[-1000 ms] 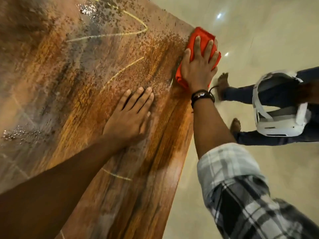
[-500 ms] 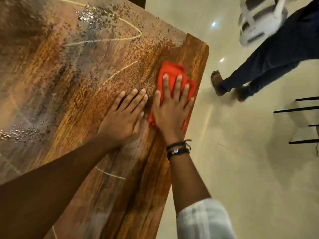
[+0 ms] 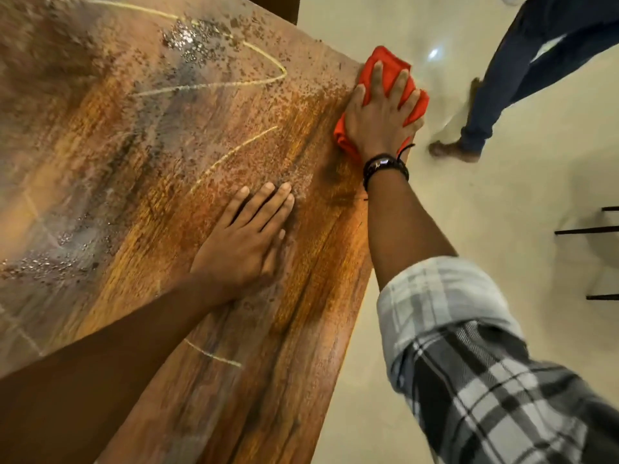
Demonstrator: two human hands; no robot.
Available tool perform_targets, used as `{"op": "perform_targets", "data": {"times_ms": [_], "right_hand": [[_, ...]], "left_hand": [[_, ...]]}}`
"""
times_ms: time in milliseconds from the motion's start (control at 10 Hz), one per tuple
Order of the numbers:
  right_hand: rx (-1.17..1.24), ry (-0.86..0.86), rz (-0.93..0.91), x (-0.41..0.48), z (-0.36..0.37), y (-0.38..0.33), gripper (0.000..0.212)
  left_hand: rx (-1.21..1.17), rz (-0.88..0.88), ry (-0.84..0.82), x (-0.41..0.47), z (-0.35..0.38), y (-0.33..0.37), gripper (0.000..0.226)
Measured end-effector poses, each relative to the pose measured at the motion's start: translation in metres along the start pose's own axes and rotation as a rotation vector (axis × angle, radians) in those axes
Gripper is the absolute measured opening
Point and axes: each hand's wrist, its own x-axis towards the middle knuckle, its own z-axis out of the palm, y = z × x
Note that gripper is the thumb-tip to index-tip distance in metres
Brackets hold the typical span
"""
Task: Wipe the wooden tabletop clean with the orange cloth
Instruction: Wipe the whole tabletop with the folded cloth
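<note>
While the right hand [image 3: 382, 128] presses the orange cloth [image 3: 390, 63] at the desk [image 3: 160, 169] edge, fingers [image 3: 377, 80] straight — left hand [image 3: 241, 249] flat, bracing — strokes should overlap across the speckles [image 3: 294, 105].

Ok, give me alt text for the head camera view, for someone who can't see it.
A right hand presses an orange cloth at the right edge of a speckled wooden tabletop. The left hand rests flat on the wood nearby.

Rolled plaid sleeve [image 3: 469, 346] (grey-white-black), black wristbands [image 3: 385, 166].
</note>
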Motion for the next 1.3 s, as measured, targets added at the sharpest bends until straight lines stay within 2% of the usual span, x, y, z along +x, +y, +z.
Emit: {"op": "perform_targets", "data": {"times_ms": [100, 200, 500, 600, 800, 900, 1000, 1100, 1300], "right_hand": [[-0.012, -0.003, 0.007, 0.013, -0.005, 0.001, 0.058], [-0.009, -0.003, -0.040, -0.015, -0.006, 0.011, 0.058], [0.070, 0.088, -0.119, -0.244, 0.018, 0.085, 0.058], [0.081, 0.064, -0.136, -0.265, 0.023, 0.095, 0.059], [0.080, 0.114, -0.165, -0.155, 0.018, 0.077, 0.060], [0.093, 0.073, -0.111, -0.097, 0.012, 0.069, 0.060], [0.044, 0.075, -0.086, -0.078, 0.011, 0.070, 0.062], [0.019, 0.073, -0.091, -0.096, 0.012, 0.070, 0.061], [0.032, 0.124, -0.086, -0.212, 0.025, 0.079, 0.063]], "left_hand": [[-0.004, 0.008, 0.014, -0.002, 0.000, -0.001, 0.056], [0.000, 0.008, -0.008, -0.004, -0.001, 0.000, 0.056], [-0.005, -0.002, -0.018, -0.003, -0.001, -0.001, 0.056], [0.002, -0.001, -0.020, -0.001, -0.001, -0.001, 0.056], [0.011, -0.007, -0.011, -0.002, 0.000, -0.003, 0.055], [-0.006, -0.015, -0.025, -0.001, 0.000, -0.003, 0.055], [-0.003, -0.009, -0.056, -0.001, 0.001, -0.003, 0.056], [0.007, -0.002, -0.060, -0.003, -0.001, -0.003, 0.056], [-0.026, -0.008, -0.084, -0.003, -0.007, 0.000, 0.059]]}}
